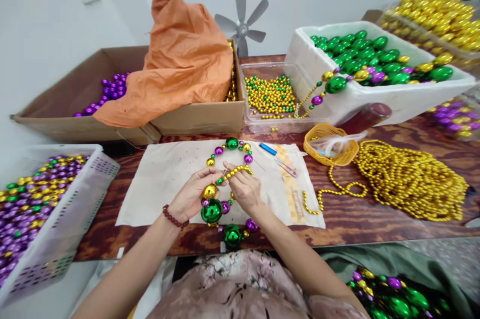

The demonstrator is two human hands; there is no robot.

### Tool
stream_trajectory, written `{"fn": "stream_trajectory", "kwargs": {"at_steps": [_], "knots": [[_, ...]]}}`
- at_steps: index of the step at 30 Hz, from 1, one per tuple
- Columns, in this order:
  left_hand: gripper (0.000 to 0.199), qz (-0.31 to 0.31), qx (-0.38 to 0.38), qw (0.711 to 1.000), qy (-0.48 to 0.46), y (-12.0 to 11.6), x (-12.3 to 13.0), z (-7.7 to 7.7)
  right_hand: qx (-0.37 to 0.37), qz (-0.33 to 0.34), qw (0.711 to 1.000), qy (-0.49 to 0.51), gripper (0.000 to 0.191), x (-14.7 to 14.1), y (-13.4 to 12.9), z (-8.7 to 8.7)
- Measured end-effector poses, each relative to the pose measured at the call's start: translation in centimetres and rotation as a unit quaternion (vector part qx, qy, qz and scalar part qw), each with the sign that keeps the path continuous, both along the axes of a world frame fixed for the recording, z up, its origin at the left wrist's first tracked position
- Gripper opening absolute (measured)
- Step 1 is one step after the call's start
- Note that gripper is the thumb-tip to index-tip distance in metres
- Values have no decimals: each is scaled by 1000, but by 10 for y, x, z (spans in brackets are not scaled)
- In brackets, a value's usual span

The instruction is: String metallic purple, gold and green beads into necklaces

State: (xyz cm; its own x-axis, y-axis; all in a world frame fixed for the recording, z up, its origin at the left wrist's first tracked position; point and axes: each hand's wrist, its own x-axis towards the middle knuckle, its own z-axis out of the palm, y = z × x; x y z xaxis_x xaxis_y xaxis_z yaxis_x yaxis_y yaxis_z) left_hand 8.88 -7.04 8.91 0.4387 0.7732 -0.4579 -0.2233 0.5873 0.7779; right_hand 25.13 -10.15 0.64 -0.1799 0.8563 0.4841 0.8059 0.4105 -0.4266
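My left hand (197, 191), with a brown bead bracelet on its wrist, pinches the end of a bead necklace (212, 210) of large green, gold and purple balls. My right hand (243, 186) grips a short string of small gold beads (234, 171) close beside it. A thin pale thread shows between the fingertips of both hands. The necklace loops over a white cloth (157, 174) and hangs down to the table's front edge. On the cloth, right of the hands, lie a blue-handled tool (268, 148) and small pink-handled scissors (288, 169).
A heap of gold bead strands (412, 179) and an orange basket (313, 151) are on the right. Behind stand a clear bin of small beads (300, 121), a white foam box (375, 94) and cardboard boxes (198, 119) under orange cloth. A white crate (75, 219) is at left.
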Motion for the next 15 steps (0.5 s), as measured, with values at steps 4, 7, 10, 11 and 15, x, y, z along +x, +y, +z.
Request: {"fn": "stream_trajectory", "kwargs": {"at_steps": [4,7,10,11,15], "knots": [[37,10,-8,999,32,-7,-4,-14,15,46,998,-28,32,-6,-2,-22],[38,47,13,997,63,-10,-6,-20,-55,69,994,-59,28,-9,-7,-25],[38,101,41,989,95,-10,-9,-24,-153,44,985,-65,20,-5,-17,-14],[38,116,50,986,106,-10,-9,-25,-174,35,983,-50,19,-3,-20,-8],[32,152,86,975,136,-11,-6,-33,-191,25,981,33,27,-9,-30,19]]}}
